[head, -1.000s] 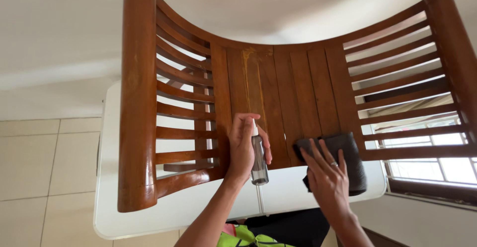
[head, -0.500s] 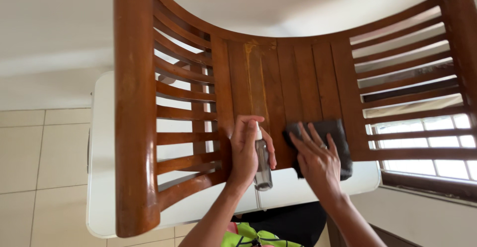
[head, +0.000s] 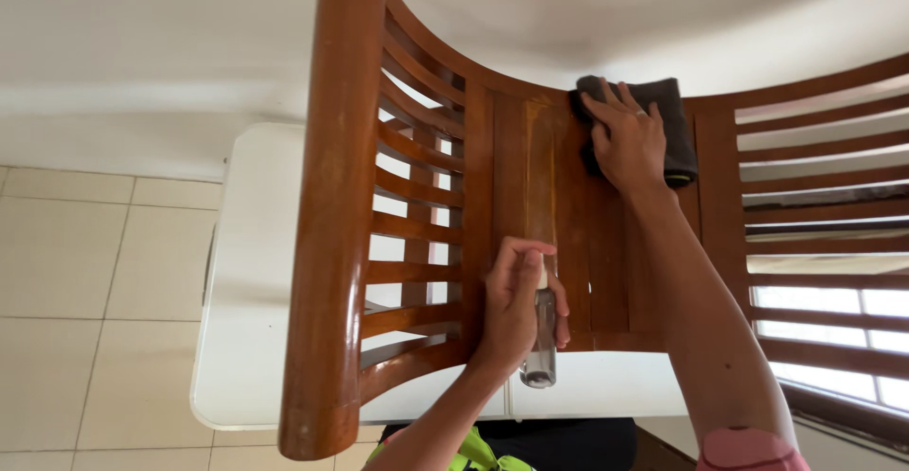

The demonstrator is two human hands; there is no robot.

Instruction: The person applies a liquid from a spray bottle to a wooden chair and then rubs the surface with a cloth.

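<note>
My left hand (head: 516, 305) wraps a small clear spray bottle (head: 543, 343), light and probably slippery, gripped mid-body. My right hand (head: 625, 140) lies flat, pressing a soft dark cloth (head: 674, 116) against the far chair slats (head: 530, 177).

R hand (head: 627, 140) w/ dark cloth (head: 663, 121) slid from chair (head: 530, 196) near edge up to far top rail; camera view shifted left.

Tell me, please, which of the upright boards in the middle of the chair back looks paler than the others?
The slat directly above the spray bottle in the left hand: a yellowish streak runs down it, while its neighbours are dark brown.
</note>
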